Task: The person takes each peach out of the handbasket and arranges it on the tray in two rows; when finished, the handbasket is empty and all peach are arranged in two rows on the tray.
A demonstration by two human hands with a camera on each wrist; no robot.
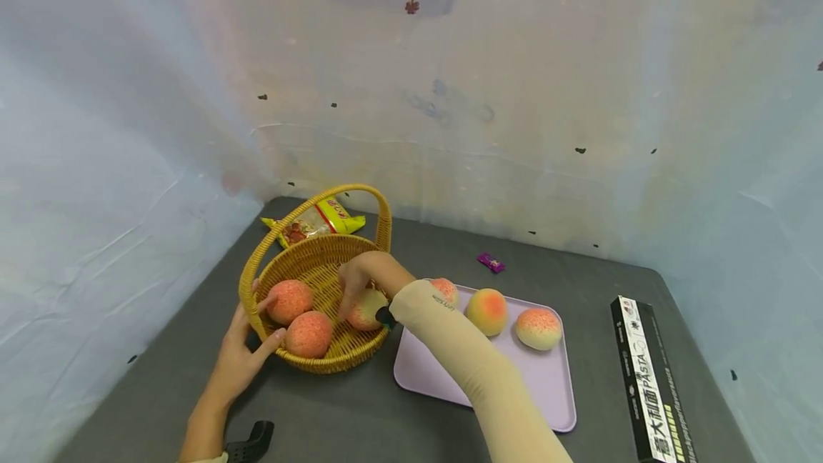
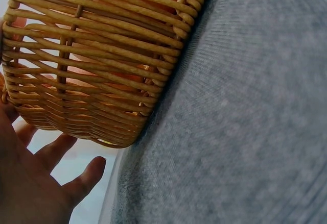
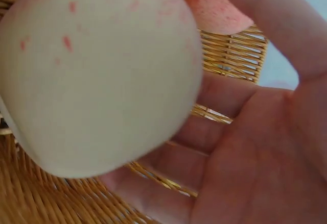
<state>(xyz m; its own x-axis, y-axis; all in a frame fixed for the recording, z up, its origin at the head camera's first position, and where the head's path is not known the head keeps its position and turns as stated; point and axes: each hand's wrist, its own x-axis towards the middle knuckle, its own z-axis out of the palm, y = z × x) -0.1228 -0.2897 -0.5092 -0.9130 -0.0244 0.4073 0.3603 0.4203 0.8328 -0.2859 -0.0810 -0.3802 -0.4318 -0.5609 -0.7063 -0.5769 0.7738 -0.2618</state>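
Note:
A yellow wicker basket (image 1: 356, 357) with an arched handle stands tilted on the table. My left hand (image 1: 238, 356) grips its left rim, thumb over the edge; in the left wrist view other fingers (image 2: 84, 178) spread along the outside wall. Two pink-red peaches, a rear one (image 1: 291, 301) and a front one (image 1: 309, 334), lie in the basket near that hand. My right hand (image 1: 363, 274) reaches down inside, fingers curled around a pale peach (image 1: 366, 310) with red speckles. Close up in the right wrist view, this peach (image 3: 102, 81) covers the fingertips.
A lilac tray (image 1: 424, 370) right of the basket bears peaches, including a yellow-orange one (image 1: 486, 311) and a speckled one (image 1: 539, 329); my right forearm crosses over it. A yellow snack bag (image 1: 341, 218) lies behind the basket, a purple candy (image 1: 491, 263) behind the tray, a black pasta box (image 1: 649, 377) far right.

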